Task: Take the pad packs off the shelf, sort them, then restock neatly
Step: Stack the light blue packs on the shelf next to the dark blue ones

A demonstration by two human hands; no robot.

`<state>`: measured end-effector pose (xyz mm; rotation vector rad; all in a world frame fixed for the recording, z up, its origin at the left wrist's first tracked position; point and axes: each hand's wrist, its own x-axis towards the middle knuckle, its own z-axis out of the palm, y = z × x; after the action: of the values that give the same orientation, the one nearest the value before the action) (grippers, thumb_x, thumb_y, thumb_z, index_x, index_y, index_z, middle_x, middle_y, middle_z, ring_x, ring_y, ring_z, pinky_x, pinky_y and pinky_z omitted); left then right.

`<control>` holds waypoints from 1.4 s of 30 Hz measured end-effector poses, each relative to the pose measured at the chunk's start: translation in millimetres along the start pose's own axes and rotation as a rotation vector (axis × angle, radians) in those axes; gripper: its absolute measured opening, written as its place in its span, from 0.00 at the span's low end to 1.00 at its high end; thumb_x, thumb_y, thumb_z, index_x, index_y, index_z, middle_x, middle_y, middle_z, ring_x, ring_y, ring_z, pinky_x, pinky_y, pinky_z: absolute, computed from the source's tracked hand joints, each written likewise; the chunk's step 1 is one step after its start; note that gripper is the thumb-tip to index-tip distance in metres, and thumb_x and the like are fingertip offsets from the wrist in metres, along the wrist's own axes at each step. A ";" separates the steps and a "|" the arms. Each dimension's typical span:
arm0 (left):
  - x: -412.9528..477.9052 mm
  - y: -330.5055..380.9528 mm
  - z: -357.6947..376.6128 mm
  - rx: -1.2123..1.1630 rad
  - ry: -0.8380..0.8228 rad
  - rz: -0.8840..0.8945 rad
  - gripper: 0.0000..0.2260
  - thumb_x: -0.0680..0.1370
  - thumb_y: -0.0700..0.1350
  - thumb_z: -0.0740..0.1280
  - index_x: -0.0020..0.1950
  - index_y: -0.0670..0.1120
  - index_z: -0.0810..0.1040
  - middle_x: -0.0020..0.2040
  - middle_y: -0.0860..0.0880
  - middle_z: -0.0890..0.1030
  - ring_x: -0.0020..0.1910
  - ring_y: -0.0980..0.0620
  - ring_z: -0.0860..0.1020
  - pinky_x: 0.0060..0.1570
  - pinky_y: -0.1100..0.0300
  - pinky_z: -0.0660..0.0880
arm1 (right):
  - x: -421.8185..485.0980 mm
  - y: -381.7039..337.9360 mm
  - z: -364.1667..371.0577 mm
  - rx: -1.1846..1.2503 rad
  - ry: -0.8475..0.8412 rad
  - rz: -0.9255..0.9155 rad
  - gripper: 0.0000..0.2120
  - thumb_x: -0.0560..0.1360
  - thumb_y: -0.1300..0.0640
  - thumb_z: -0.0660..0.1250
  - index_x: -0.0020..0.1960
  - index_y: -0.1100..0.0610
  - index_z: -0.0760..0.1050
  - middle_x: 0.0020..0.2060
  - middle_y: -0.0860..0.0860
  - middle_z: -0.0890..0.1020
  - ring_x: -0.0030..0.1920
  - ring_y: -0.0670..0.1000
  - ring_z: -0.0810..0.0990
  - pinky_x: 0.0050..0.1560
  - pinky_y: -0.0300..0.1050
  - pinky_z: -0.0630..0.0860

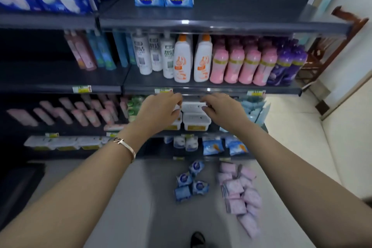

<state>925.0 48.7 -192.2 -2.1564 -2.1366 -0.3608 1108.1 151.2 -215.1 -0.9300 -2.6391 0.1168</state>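
2 grips, left hand (159,106) and right hand (221,109), curl round white packs (196,120) at the shelf edge (209,132).

Blue-and-white pad packs (190,182) and pale pink pad packs (239,193) on a grey floor (141,197); dark grey shelf (221,24); white orange-capped bottles (182,60), pink bottles (241,64), purple bottles (287,66), white tubs (196,119) with yellow labels
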 end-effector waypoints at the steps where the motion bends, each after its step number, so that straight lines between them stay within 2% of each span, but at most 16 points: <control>1: -12.0 2.8 3.5 -0.016 -0.006 0.010 0.09 0.79 0.48 0.60 0.57 0.47 0.72 0.52 0.50 0.77 0.50 0.47 0.75 0.47 0.51 0.72 | -11.5 -6.5 3.4 0.009 0.001 0.000 0.14 0.80 0.53 0.61 0.63 0.54 0.75 0.54 0.52 0.79 0.55 0.56 0.76 0.45 0.47 0.72; 5: -50.0 11.6 19.1 -0.072 0.004 0.012 0.08 0.79 0.46 0.61 0.56 0.46 0.73 0.50 0.48 0.78 0.47 0.45 0.76 0.41 0.51 0.73 | -48.6 -26.5 16.5 0.024 -0.067 0.027 0.14 0.80 0.53 0.60 0.64 0.54 0.74 0.55 0.53 0.78 0.56 0.56 0.76 0.45 0.48 0.72; 8: -67.3 18.9 33.0 -0.044 -0.022 0.021 0.07 0.79 0.46 0.61 0.55 0.46 0.73 0.48 0.48 0.78 0.46 0.45 0.75 0.37 0.55 0.68 | -71.0 -29.5 25.2 0.001 -0.109 0.055 0.14 0.81 0.53 0.58 0.64 0.54 0.73 0.56 0.52 0.78 0.57 0.56 0.75 0.45 0.48 0.72; 11: -75.5 25.4 46.4 -0.044 -0.041 0.009 0.06 0.79 0.45 0.60 0.54 0.46 0.73 0.48 0.48 0.77 0.46 0.46 0.74 0.37 0.55 0.66 | -85.6 -24.5 32.3 0.024 -0.152 0.078 0.14 0.80 0.53 0.59 0.64 0.54 0.74 0.56 0.52 0.78 0.56 0.57 0.76 0.47 0.50 0.75; 14: -74.4 33.0 61.5 -0.051 -0.058 -0.011 0.07 0.79 0.45 0.60 0.55 0.46 0.73 0.49 0.49 0.78 0.48 0.45 0.74 0.39 0.56 0.63 | -92.3 -11.3 39.7 0.055 -0.182 0.093 0.14 0.80 0.53 0.60 0.64 0.54 0.74 0.56 0.52 0.78 0.57 0.56 0.75 0.48 0.50 0.74; 19: -48.6 56.1 97.2 -0.064 -0.103 -0.069 0.09 0.79 0.46 0.60 0.58 0.47 0.73 0.52 0.49 0.78 0.52 0.46 0.75 0.44 0.54 0.66 | -94.6 29.7 53.4 0.097 -0.237 0.099 0.15 0.80 0.54 0.59 0.65 0.55 0.73 0.56 0.53 0.78 0.57 0.57 0.75 0.50 0.49 0.71; 23: -24.6 79.7 142.6 -0.112 -0.119 -0.139 0.07 0.77 0.44 0.62 0.54 0.45 0.75 0.49 0.47 0.78 0.51 0.43 0.75 0.43 0.55 0.62 | -95.2 75.8 74.2 0.128 -0.285 0.099 0.15 0.80 0.53 0.59 0.65 0.54 0.74 0.55 0.53 0.78 0.56 0.57 0.76 0.50 0.52 0.75; 26: -17.5 90.4 185.0 -0.178 -0.137 -0.213 0.07 0.76 0.43 0.63 0.53 0.44 0.75 0.49 0.46 0.78 0.50 0.42 0.75 0.46 0.52 0.68 | -96.6 108.0 103.6 0.124 -0.352 0.120 0.15 0.80 0.53 0.59 0.65 0.53 0.74 0.56 0.52 0.78 0.57 0.56 0.75 0.49 0.49 0.73; 29: -17.5 91.6 235.0 -0.188 -0.217 -0.284 0.09 0.78 0.44 0.62 0.57 0.46 0.74 0.52 0.48 0.78 0.54 0.45 0.74 0.51 0.51 0.68 | -100.7 133.5 149.1 0.139 -0.414 0.111 0.14 0.80 0.54 0.60 0.64 0.54 0.74 0.56 0.54 0.78 0.58 0.57 0.74 0.48 0.49 0.71; 32: -22.3 82.5 296.2 -0.197 -0.263 -0.315 0.12 0.77 0.42 0.63 0.59 0.46 0.75 0.53 0.46 0.78 0.55 0.43 0.74 0.50 0.51 0.68 | -111.2 151.6 213.2 0.197 -0.484 0.138 0.14 0.79 0.57 0.60 0.63 0.57 0.75 0.54 0.57 0.78 0.56 0.60 0.75 0.49 0.52 0.73; 34: -31.0 75.1 344.3 -0.176 -0.323 -0.330 0.13 0.77 0.42 0.63 0.61 0.45 0.75 0.53 0.45 0.78 0.54 0.42 0.75 0.49 0.49 0.70 | -122.7 160.8 264.6 0.199 -0.539 0.164 0.13 0.79 0.58 0.60 0.62 0.57 0.75 0.54 0.57 0.78 0.56 0.60 0.75 0.51 0.51 0.72; 37: -49.6 62.6 425.6 -0.231 -0.314 -0.327 0.14 0.73 0.38 0.69 0.58 0.42 0.78 0.50 0.40 0.80 0.49 0.37 0.77 0.45 0.45 0.73 | -145.6 172.8 353.2 0.250 -0.603 0.213 0.15 0.78 0.57 0.61 0.63 0.56 0.75 0.56 0.57 0.78 0.55 0.61 0.77 0.51 0.54 0.76; 40: -71.6 43.5 516.1 -0.208 -0.389 -0.342 0.16 0.73 0.40 0.69 0.61 0.43 0.77 0.54 0.42 0.80 0.52 0.38 0.77 0.47 0.47 0.72 | -168.7 184.9 445.4 0.209 -0.676 0.224 0.17 0.77 0.54 0.59 0.64 0.55 0.75 0.57 0.57 0.78 0.54 0.63 0.76 0.51 0.55 0.75; 42: -86.6 28.9 578.0 -0.195 -0.397 -0.304 0.18 0.68 0.40 0.74 0.57 0.42 0.79 0.48 0.42 0.81 0.46 0.38 0.79 0.41 0.48 0.74 | -180.3 192.5 503.3 0.204 -0.685 0.246 0.18 0.76 0.54 0.60 0.65 0.55 0.74 0.57 0.57 0.77 0.56 0.62 0.74 0.54 0.55 0.74</control>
<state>1016.0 93.3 -768.5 -2.1471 -2.7676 -0.1756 1181.6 207.2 -775.7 -1.3171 -2.9973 0.8909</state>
